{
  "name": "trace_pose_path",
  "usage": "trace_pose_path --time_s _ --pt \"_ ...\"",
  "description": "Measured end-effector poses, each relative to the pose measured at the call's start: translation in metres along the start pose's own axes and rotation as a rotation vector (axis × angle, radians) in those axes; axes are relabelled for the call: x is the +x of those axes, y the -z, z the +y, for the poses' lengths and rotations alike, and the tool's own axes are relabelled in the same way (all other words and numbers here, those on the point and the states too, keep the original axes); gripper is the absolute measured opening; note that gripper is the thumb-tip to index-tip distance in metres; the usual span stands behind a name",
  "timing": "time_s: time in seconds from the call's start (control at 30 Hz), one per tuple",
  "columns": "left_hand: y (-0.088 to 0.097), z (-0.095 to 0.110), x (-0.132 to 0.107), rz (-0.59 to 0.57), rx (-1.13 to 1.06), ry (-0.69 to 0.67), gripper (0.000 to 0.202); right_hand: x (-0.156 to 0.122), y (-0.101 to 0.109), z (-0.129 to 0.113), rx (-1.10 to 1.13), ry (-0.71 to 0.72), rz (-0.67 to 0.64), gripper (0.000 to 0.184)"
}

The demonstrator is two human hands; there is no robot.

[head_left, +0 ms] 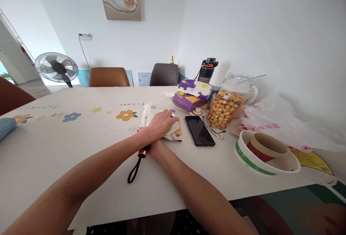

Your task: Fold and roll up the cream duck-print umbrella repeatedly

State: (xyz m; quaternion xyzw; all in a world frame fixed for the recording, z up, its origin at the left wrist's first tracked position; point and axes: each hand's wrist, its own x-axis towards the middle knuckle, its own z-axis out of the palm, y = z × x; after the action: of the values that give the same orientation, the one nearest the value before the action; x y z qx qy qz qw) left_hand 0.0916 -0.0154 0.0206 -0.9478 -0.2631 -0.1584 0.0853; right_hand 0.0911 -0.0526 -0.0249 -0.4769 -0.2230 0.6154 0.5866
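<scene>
My forearms cross low in the shot, nearest the camera. My left hand [159,125] lies flat, fingers spread, pressing on the folded umbrella [162,121]. My right hand [154,147] is tucked under the left wrist at the handle [142,153]; can't tell how it's gripping, mostly covered. The umbrella lies on the table [67,145] just left of the phone [199,130], strap [134,172] trailing toward me. Looks collapsed and the fabric roughly gathered, but I'd say it isn't wrapped tight or fastened yet. The far end of the canopy is hidden by my hand. Snack jar [225,109] and bowls [266,152] sit off right.
</scene>
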Motion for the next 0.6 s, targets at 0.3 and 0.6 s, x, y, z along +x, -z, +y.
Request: trace_pose_path --time_s 0.3,0.6 --pt "0.004 -0.008 -0.028 0.358 -0.185 0.271 0.026 -0.008 -0.006 -0.004 0.243 -0.091 -0.052 0.005" --pt "0.030 -0.059 -0.083 0.567 -0.360 0.547 0.033 -0.011 -0.005 -0.011 0.139 -0.214 -0.026 0.009"
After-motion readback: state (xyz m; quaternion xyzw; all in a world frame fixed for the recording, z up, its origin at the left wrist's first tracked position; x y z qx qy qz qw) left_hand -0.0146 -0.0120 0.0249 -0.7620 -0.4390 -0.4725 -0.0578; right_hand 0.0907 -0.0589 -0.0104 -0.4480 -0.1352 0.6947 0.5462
